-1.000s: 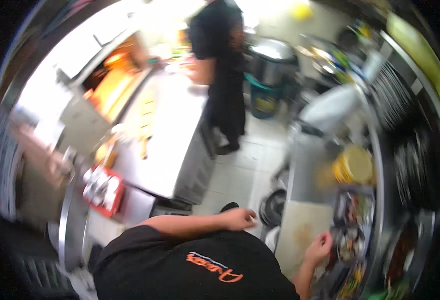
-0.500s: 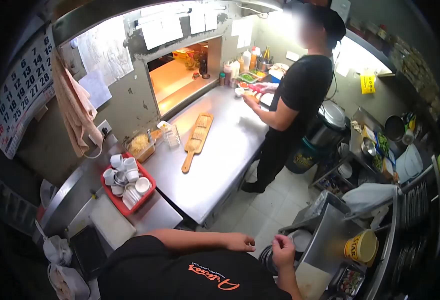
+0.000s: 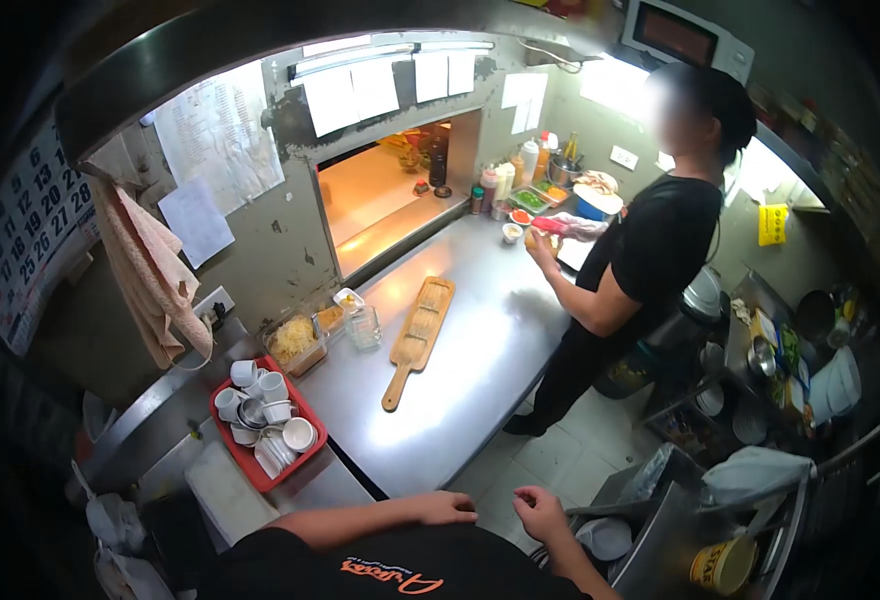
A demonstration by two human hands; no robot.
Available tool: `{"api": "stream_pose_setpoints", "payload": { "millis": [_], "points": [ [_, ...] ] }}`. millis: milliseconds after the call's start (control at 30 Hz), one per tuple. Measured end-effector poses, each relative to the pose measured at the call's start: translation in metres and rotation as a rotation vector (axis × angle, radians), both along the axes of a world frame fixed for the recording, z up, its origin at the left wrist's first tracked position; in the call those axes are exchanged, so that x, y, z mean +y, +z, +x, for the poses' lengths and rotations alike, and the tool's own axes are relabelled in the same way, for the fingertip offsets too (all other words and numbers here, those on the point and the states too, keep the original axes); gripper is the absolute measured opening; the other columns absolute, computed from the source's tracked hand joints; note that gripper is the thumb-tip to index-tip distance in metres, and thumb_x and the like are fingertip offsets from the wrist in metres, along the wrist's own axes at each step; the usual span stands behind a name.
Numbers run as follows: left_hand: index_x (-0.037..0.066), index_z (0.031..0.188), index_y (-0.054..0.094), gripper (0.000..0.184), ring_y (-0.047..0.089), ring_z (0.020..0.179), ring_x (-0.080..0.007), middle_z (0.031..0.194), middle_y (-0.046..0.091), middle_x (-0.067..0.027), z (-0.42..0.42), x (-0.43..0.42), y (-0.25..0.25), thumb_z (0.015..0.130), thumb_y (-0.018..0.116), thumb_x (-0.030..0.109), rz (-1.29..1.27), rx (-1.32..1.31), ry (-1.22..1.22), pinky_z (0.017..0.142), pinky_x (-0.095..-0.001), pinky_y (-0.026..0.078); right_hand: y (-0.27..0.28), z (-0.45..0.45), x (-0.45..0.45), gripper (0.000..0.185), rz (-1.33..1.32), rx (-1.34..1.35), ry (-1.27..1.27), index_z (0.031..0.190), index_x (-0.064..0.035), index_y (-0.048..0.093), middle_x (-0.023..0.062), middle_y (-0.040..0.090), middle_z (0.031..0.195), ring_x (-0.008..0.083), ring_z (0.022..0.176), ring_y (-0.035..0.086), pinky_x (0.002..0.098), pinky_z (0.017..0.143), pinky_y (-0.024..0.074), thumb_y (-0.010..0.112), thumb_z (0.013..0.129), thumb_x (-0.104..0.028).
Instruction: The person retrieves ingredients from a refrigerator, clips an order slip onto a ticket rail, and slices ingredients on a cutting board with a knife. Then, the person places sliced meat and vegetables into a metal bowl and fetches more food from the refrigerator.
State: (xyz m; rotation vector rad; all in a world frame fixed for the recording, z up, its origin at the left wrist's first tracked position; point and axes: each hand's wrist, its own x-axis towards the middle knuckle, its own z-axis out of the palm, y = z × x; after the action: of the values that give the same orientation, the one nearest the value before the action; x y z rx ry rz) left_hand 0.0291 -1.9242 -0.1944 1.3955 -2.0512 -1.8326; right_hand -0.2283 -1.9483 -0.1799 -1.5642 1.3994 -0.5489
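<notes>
My left hand (image 3: pixel 447 508) is in front of my body, close to the near edge of the steel table (image 3: pixel 470 345). It is empty, with its fingers loosely bent and slightly apart. To its right, my right hand (image 3: pixel 540 512) hangs over the floor, also empty, its fingers loosely curled but not closed. A space separates the two hands, and neither touches anything. Beyond them on the table lies a wooden board (image 3: pixel 421 340) with sections of shredded food, its handle towards me.
A red basket (image 3: pixel 312 462) of white cups stands at left, near a container of shredded food (image 3: pixel 296 343). A co-worker (image 3: pixel 660 230) at the table's far right holds food beside bottles and ingredient trays. Right of the floor aisle are shelves and a yellow tub (image 3: pixel 724 565).
The view has swung from the right-hand counter towards the table and wall. My right hand has come away from that counter to near my left hand. The co-worker still handles food.
</notes>
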Motion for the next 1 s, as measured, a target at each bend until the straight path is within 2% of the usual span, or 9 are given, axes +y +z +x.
{"api": "stream_pose_setpoints", "payload": {
  "millis": [233, 333, 433, 467, 567, 667, 733, 833, 1000],
  "points": [
    [0.004, 0.123, 0.058, 0.056, 0.063, 0.106, -0.0324, 0.113, 0.065, -0.0189, 0.042, 0.044, 0.012, 0.091, 0.056, 0.050, -0.014, -0.130, 0.571, 0.092, -0.0397, 0.049, -0.012, 0.057, -0.101, 0.028, 0.064, -0.047, 0.571, 0.108, -0.0018, 0.067, 0.0113, 0.071, 0.094, 0.0182, 0.080, 0.065, 0.0321, 0.073, 0.0521, 0.065, 0.087, -0.020],
    [0.004, 0.119, 0.060, 0.053, 0.064, 0.101, -0.0313, 0.109, 0.067, -0.0184, 0.048, 0.081, 0.004, 0.091, 0.057, 0.049, -0.026, -0.225, 0.751, 0.088, -0.0394, 0.050, -0.027, 0.106, -0.136, 0.026, -0.017, 0.091, 0.975, 0.104, -0.0022, 0.068, 0.0122, 0.072, 0.092, 0.0210, 0.081, 0.066, 0.0341, 0.073, 0.0520, 0.062, 0.089, -0.023],
    [0.004, 0.115, 0.062, 0.051, 0.065, 0.099, -0.0314, 0.106, 0.067, -0.0181, 0.046, 0.134, -0.024, 0.089, 0.059, 0.047, -0.087, -0.140, 0.986, 0.086, -0.0400, 0.050, 0.005, 0.172, -0.124, 0.024, 0.081, 0.080, 1.071, 0.093, -0.0019, 0.068, 0.0130, 0.069, 0.080, 0.0229, 0.075, 0.065, 0.0355, 0.070, 0.0513, 0.059, 0.090, -0.024],
    [0.003, 0.115, 0.062, 0.051, 0.065, 0.099, -0.0309, 0.106, 0.067, -0.0181, 0.046, 0.145, -0.013, 0.090, 0.059, 0.047, -0.102, -0.170, 1.067, 0.086, -0.0401, 0.050, 0.011, 0.195, -0.111, 0.024, 0.097, 0.071, 1.112, 0.091, -0.0016, 0.068, 0.0144, 0.068, 0.078, 0.0252, 0.074, 0.066, 0.0366, 0.069, 0.0512, 0.059, 0.090, -0.024],
    [0.004, 0.114, 0.062, 0.050, 0.065, 0.099, -0.0328, 0.105, 0.067, -0.0181, 0.042, 0.183, 0.017, 0.089, 0.058, 0.048, -0.077, -0.228, 1.351, 0.085, -0.0404, 0.050, 0.029, 0.252, -0.053, 0.026, -0.025, -0.012, 1.253, 0.082, 0.0008, 0.065, 0.0057, 0.064, 0.071, 0.0115, 0.064, 0.057, 0.0278, 0.061, 0.0470, 0.058, 0.093, -0.022],
    [0.008, 0.112, 0.062, 0.050, 0.066, 0.091, -0.0317, 0.098, 0.067, -0.0174, 0.046, 0.239, 0.028, 0.087, 0.058, 0.051, -0.063, -0.242, 1.521, 0.080, -0.0408, 0.050, 0.024, 0.300, 0.033, 0.028, 0.078, -0.156, 1.452, 0.075, -0.0009, 0.061, 0.0022, 0.060, 0.066, 0.0100, 0.063, 0.055, 0.0258, 0.061, 0.0446, 0.056, 0.095, -0.020],
    [0.009, 0.114, 0.062, 0.046, 0.065, 0.093, -0.0351, 0.099, 0.067, -0.0186, 0.044, 0.287, 0.018, 0.087, 0.056, 0.046, -0.012, -0.219, 1.661, 0.082, -0.0423, 0.049, 0.038, 0.326, 0.103, 0.028, -0.049, -0.096, 1.709, 0.075, -0.0007, 0.061, 0.0021, 0.060, 0.067, 0.0093, 0.063, 0.053, 0.0251, 0.060, 0.0436, 0.057, 0.096, -0.020],
    [0.005, 0.118, 0.059, 0.052, 0.064, 0.096, -0.0362, 0.102, 0.067, -0.0190, 0.032, 0.390, 0.022, 0.090, 0.053, 0.047, -0.043, -0.175, 1.892, 0.083, -0.0425, 0.049, 0.037, 0.358, 0.215, 0.025, 0.011, -0.119, 1.964, 0.076, -0.0004, 0.061, 0.0025, 0.060, 0.068, 0.0087, 0.066, 0.054, 0.0253, 0.061, 0.0445, 0.061, 0.094, -0.018],
    [0.003, 0.123, 0.057, 0.058, 0.060, 0.110, -0.0383, 0.112, 0.065, -0.0219, 0.006, 0.556, -0.005, 0.089, 0.054, 0.051, 0.207, -0.252, 2.187, 0.094, -0.0440, 0.046, 0.015, 0.417, 0.393, 0.013, -0.011, -0.133, 2.168, 0.088, -0.0003, 0.063, 0.0019, 0.062, 0.076, 0.0088, 0.069, 0.055, 0.0254, 0.065, 0.0459, 0.064, 0.090, -0.013]
  ]
}}
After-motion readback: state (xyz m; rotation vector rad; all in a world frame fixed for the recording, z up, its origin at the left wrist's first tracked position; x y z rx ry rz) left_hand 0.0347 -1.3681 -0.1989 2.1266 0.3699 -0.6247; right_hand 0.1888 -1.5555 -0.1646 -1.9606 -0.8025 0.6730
